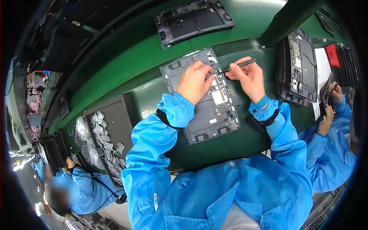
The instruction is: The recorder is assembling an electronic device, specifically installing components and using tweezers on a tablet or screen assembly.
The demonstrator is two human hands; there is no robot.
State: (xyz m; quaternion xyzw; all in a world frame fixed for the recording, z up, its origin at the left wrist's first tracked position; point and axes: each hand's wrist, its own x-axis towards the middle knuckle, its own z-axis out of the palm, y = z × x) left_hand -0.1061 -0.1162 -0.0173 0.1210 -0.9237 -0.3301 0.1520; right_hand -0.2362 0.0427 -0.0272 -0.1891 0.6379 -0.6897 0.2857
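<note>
An opened laptop base (195,111) lies tilted on the green bench in front of me, its circuit board and inner parts bare. My left hand (194,82) rests over its upper middle. The thumb and index finger come together at the board, and whatever lies between them is too small to make out. My right hand (248,78), just beyond the right edge, pinches a slim dark-grey pointed tool (245,64). Its thin tip reaches in beside my left fingertips, over the board. Whether it is tweezers or a pick cannot be told.
Another opened laptop base (195,21) lies at the far side. More stand stacked (303,65) on the right, near a green post (289,21). At left is a dark tray (128,111) of crumpled grey pieces. Co-workers in blue sit on the left (92,188) and right (333,142).
</note>
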